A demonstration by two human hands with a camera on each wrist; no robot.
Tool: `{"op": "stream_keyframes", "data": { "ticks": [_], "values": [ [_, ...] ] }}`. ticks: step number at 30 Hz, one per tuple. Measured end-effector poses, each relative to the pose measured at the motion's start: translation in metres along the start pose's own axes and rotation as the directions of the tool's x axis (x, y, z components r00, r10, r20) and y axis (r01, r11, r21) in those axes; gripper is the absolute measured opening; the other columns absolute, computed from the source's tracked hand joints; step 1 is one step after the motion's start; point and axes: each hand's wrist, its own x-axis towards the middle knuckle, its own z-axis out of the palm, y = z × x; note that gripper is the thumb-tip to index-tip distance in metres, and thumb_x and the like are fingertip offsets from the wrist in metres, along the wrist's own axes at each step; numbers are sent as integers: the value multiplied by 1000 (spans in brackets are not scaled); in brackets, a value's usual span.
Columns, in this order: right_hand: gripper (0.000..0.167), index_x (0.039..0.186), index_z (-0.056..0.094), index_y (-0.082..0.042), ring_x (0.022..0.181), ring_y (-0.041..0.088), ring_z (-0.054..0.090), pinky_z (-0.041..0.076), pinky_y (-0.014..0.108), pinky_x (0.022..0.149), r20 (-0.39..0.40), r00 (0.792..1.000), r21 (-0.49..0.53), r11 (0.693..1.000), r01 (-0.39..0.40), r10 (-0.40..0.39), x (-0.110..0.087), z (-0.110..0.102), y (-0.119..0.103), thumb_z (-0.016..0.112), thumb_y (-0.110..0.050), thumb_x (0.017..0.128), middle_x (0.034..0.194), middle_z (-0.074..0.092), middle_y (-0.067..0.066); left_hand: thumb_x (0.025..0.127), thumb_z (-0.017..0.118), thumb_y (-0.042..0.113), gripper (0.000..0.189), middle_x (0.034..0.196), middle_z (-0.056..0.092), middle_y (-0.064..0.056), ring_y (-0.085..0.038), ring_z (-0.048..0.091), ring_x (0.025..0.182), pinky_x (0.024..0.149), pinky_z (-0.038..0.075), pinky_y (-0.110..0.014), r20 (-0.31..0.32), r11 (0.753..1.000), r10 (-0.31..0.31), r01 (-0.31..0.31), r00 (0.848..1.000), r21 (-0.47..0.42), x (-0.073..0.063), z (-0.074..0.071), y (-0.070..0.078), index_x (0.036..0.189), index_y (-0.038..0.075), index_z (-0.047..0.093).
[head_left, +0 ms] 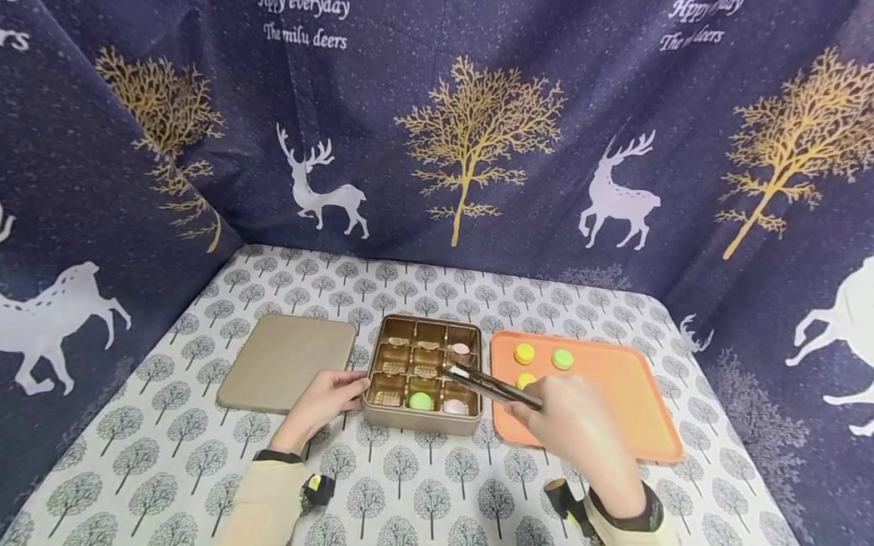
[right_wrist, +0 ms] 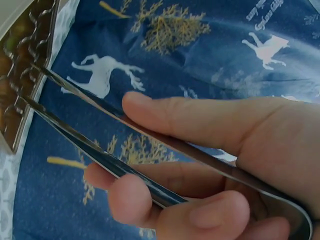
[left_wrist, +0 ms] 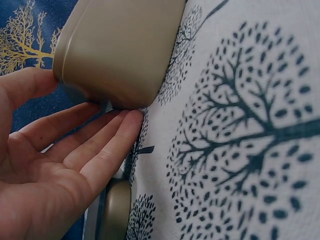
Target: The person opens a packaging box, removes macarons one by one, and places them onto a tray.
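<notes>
A tan box (head_left: 420, 420) with a gold insert divided into compartments stands in the middle of the table. A green macaron (head_left: 421, 401) lies in its near middle compartment, a pale lilac one (head_left: 455, 407) at near right and a pink one (head_left: 461, 349) at far right. My left hand (head_left: 330, 396) touches the box's left side, thumb at the rim and extended fingers (left_wrist: 107, 145) low on the wall. My right hand (head_left: 574, 419) holds metal tongs (head_left: 493, 387), their parted tips over the middle-right compartment with nothing between them in the right wrist view.
An orange tray (head_left: 624, 401) sits right of the box. On it are a yellow macaron (head_left: 525, 353), a green macaron (head_left: 563, 359) and another yellow macaron (head_left: 526, 379) partly behind the tongs. The flat tan lid (head_left: 289, 364) lies left of the box. A patterned curtain (head_left: 388, 95) stands behind the table.
</notes>
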Motion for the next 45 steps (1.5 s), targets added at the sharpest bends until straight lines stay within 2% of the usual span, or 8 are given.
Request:
{"op": "stream_keyframes", "data": {
  "ticks": [11,16,20,23,33,37,42,45],
  "values": [
    [16,80,74,-14,47,10,46,39,24,42,8,999,-26,999,31,-31,-2,6,-19,75,-30,84,55,54,-9,99,50,5,43,137,45,-39,-45,57,120,103,52,-43,6,1000,6,-6,1000,0,0,-1,-1,134,-20,42],
    [20,88,76,-10,49,8,51,46,22,45,44,999,9,1000,11,-12,-1,7,-26,77,-28,82,73,70,-2,99,50,5,44,137,46,-39,-45,58,119,102,52,-44,4,1000,10,-10,1000,3,1,0,-1,134,-20,41],
    [18,76,71,-11,48,8,50,44,20,43,63,998,-17,999,27,-26,2,6,-32,78,-26,81,62,63,-4,100,50,5,43,137,46,-39,-45,58,118,102,53,-44,-2,1000,12,-12,1000,6,1,-1,-1,134,-20,41],
    [25,66,62,-11,44,9,46,39,18,38,77,996,-34,999,42,-39,8,5,-37,78,-24,81,52,51,-5,100,50,5,43,136,46,-39,-45,58,118,101,53,-44,-8,1000,10,-10,1000,10,1,-1,-1,134,-20,42],
    [21,71,60,-12,45,13,51,43,22,40,147,987,-93,993,72,-57,27,2,-54,78,-21,79,56,54,-2,99,51,6,44,136,47,-38,-44,58,118,101,54,-43,-12,1000,0,1,1000,18,0,1,0,134,-19,42],
    [23,68,60,-12,48,12,51,46,23,41,142,987,-152,984,96,-75,32,6,-61,79,-19,77,57,55,-2,100,50,5,43,136,47,-38,-44,59,117,101,54,-43,-8,1000,2,-1,1000,19,0,1,1,134,-19,42],
    [19,70,62,-10,58,16,53,50,28,47,152,984,-305,943,133,-90,41,14,-72,78,-19,76,66,59,2,99,51,6,43,136,47,-38,-43,60,116,99,55,-41,-17,999,3,-3,1000,34,1,0,0,134,-19,43],
    [19,71,62,-10,60,17,53,50,28,49,151,983,-341,928,151,-104,43,17,-75,78,-19,76,67,58,3,99,52,6,43,136,48,-37,-43,60,116,98,56,-39,-32,999,-7,8,999,36,2,1,-1,134,-18,45]
  ]
}}
